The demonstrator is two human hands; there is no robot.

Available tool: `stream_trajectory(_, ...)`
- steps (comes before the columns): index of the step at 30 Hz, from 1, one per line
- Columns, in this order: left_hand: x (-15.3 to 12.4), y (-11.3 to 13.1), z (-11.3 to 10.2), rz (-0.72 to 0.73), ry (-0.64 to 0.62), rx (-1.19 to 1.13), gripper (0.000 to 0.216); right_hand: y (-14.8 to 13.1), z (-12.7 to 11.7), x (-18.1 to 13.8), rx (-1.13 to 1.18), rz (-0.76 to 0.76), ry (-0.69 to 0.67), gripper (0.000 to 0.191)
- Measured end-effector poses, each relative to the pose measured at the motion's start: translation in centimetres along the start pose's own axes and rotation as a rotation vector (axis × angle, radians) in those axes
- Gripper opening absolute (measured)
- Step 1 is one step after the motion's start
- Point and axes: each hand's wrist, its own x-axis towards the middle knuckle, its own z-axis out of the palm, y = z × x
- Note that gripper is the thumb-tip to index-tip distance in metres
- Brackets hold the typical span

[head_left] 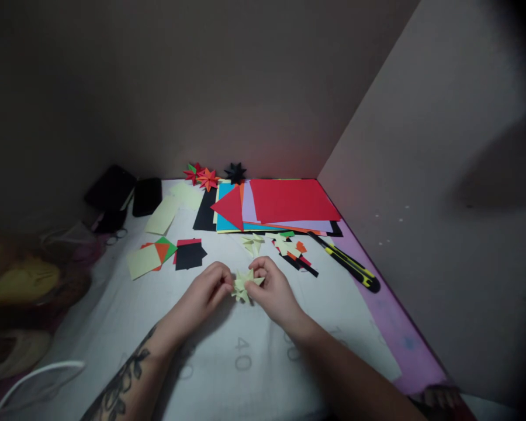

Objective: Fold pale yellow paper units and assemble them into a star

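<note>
Here, pale yellow paper star pinched between left hand fingers and right hand fingers

Matt pale-yellow paper star, smooth matt coloured paper sheets, glossy plastic utility knife

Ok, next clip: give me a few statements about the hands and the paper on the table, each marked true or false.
1. Both hands hold one pale yellow paper star. True: the left hand and the right hand pinch it from either side.
2. The utility knife lies left of the hands. False: it lies to the right, near the wall.
3. A red sheet tops the stack of coloured paper. True.
4. The finished stars at the back are all black. False: only one black star is; the red and orange stars sit beside it.
5. The left forearm is tattooed. True.
</note>
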Motion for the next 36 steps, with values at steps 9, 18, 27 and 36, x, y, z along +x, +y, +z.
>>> stream_trajectory(9,-0.2,-0.3,1.1,-0.111,0.124,-0.006,0.011,0.0,0.2,0.0,-0.041,0.003,-0.001,0.025)
stream_trajectory(18,0.2,-0.5,1.0,-0.012,0.197,-0.027,0.015,0.3,0.4,0.0,0.009,-0.004,0.028,0.026)
stream_trajectory(27,0.2,-0.3,1.7,-0.104,0.252,-0.044,0.012,-0.3,0.6,-0.4,-0.153,-0.114,0.105,0.021)
stream_trajectory(36,0.2,0.0,2.4,-0.267,0.218,-0.150,0.016,0.4,0.5,-0.6,-0.330,-0.176,0.131,0.018)
